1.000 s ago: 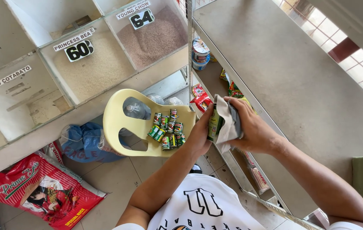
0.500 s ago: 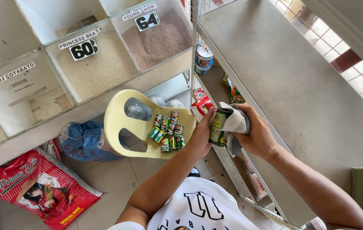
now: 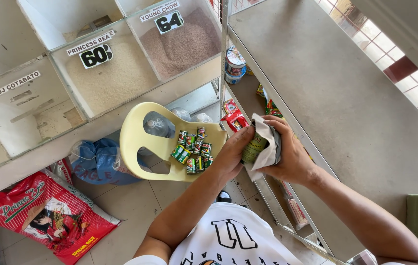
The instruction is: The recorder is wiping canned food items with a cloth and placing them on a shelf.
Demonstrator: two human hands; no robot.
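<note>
Left hand (image 3: pixel 231 156) and right hand (image 3: pixel 287 154) holding cloth-wrapped can (image 3: pixel 254 147), small cans (image 3: pixel 193 149) on chair (image 3: pixel 137 135)

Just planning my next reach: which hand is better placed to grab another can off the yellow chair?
Probably the left. The left hand sits right at the yellow chair's edge beside the small cans, while the right hand is farther off, wrapped in the white cloth around the green can.

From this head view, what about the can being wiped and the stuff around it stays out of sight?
- Can: mostly wrapped by the grey cloth and covered by the left hand and right hand; its ends are hidden.
- Small cans on the yellow chair: too small to tell their labels apart.
- Shelf lower levels: hidden under its top board.
</note>
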